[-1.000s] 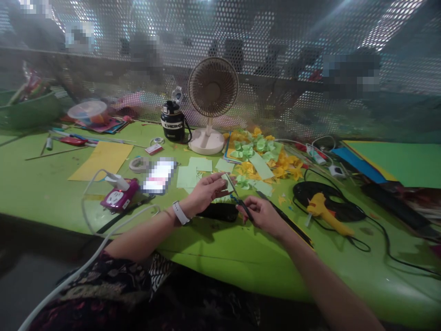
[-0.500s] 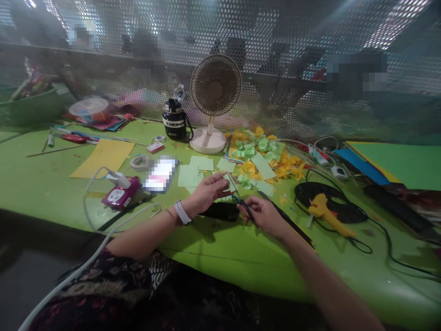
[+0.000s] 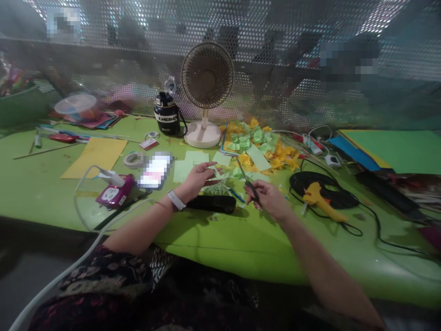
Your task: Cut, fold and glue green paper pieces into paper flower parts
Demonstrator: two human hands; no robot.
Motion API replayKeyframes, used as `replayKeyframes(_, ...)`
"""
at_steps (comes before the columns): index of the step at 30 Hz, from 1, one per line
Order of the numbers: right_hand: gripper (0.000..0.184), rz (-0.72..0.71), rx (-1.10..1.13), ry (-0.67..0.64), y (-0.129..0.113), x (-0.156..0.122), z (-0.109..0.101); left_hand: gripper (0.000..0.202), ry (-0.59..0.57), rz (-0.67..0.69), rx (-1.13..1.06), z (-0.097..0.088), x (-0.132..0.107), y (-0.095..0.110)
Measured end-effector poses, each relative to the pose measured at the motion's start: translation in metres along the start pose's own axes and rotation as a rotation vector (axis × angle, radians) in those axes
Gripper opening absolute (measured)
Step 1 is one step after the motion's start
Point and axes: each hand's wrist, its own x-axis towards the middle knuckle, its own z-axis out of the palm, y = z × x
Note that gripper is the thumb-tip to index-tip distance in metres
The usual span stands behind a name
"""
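Right of R hand [image 3: 270,200], narrow gap, then glue gun [image 3: 319,200] and black cord coil [image 3: 324,184] blocking! L hand [image 3: 196,181] boxed in: black pouch [image 3: 212,204] just below, blurred phone [image 3: 155,170] left. Scissors [image 3: 250,186] point up at paper flower pile [image 3: 255,145], fan [image 3: 206,78] behind.

The left hand [image 3: 196,180] has drawn back toward the left, its fingers [image 3: 212,169] now well apart from the scissors [image 3: 248,185], where before they sat just beside the blades. The right hand [image 3: 269,196], with the scissors in it, has moved slightly right. This uncovers a tuft of pale green paper scraps [image 3: 217,188] on the bench [image 3: 241,243], and the fan [image 3: 206,73] now sits higher and further left in the head view.
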Motion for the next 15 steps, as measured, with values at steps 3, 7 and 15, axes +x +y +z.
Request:
replayKeyframes(3, 0.052, -0.046, -0.152, 0.09, 0.001, 0.001, -0.005, 0.017, -0.004, 0.05, 0.074, -0.002, 0.002, 0.003)
replayKeyframes(7, 0.042, -0.124, -0.484, 0.148, 0.002, 0.0, -0.015, 0.013, -0.022, 0.096, 0.391, -0.01, 0.007, 0.005)
replayKeyframes(15, 0.02, -0.019, -1.078, 0.196, 0.01, 0.01, -0.021, 0.008, -0.057, 0.196, 0.928, -0.033, 0.023, 0.0)
